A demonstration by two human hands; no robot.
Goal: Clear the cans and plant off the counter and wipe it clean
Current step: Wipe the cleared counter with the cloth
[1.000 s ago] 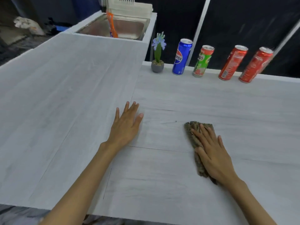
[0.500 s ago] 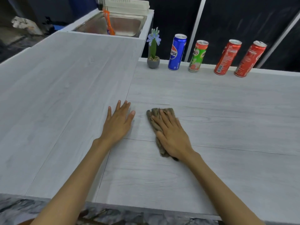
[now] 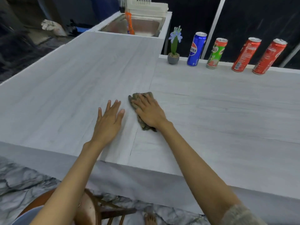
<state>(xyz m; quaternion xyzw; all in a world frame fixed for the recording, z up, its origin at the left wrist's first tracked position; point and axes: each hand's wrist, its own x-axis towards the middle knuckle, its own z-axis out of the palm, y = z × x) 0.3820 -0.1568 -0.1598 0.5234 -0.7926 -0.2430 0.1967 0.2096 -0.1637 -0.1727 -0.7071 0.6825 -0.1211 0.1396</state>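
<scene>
My right hand (image 3: 150,112) lies flat on a grey-brown cloth (image 3: 134,98), pressing it onto the pale wood-grain counter (image 3: 219,111). Just left of it, my left hand (image 3: 109,122) rests flat on the counter with fingers spread and holds nothing. Along the counter's far edge stand a small potted plant with a purple flower (image 3: 174,46), a blue Pepsi can (image 3: 196,49), a green Milo can (image 3: 216,53) and two red cans (image 3: 246,55) (image 3: 268,56). All stand upright, well beyond both hands.
A steel sink (image 3: 141,25) with an orange brush (image 3: 129,23) and a white dish rack (image 3: 146,7) sits at the far left end. A wooden stool (image 3: 90,208) stands below the counter's near edge, on a marble floor (image 3: 21,181).
My right hand has slid the cloth leftward across the counter until it lies close beside my left hand. The left hand has stayed flat on the counter. The view has pulled back and tilted down.
</scene>
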